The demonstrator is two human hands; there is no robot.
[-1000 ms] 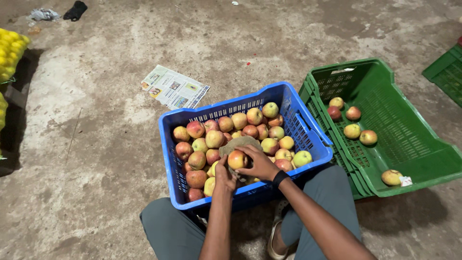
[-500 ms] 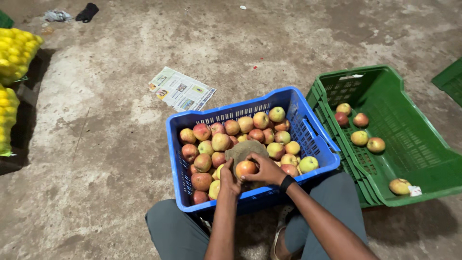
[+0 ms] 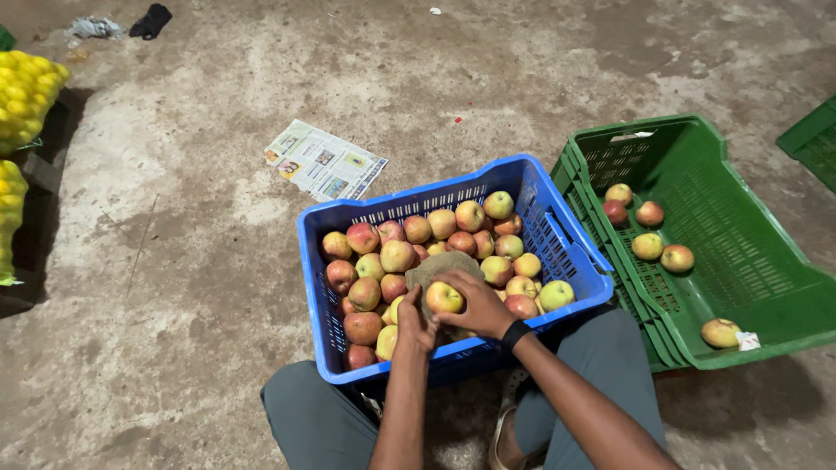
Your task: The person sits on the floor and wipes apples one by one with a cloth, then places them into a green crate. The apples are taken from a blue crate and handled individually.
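Observation:
A blue plastic crate (image 3: 557, 239) full of red-yellow apples stands on the floor between my knees. Over its near side both hands meet around one yellow-red apple (image 3: 443, 298). My right hand (image 3: 475, 305), with a black band at the wrist, curls over the apple from the right. From the left, my left hand (image 3: 414, 322) presses against the same fruit. A brownish cloth (image 3: 444, 263) lies on the apples just behind the held one.
A green crate (image 3: 740, 278) with several loose apples stands to the right, stacked on others; another green crate corner (image 3: 810, 139) shows at far right. A newspaper sheet (image 3: 324, 162) lies on the concrete floor. Yellow fruit in netting (image 3: 22, 96) sits at left.
The view shifted slightly. My hands stay together on the apple over the crate's near side, turning it a little.

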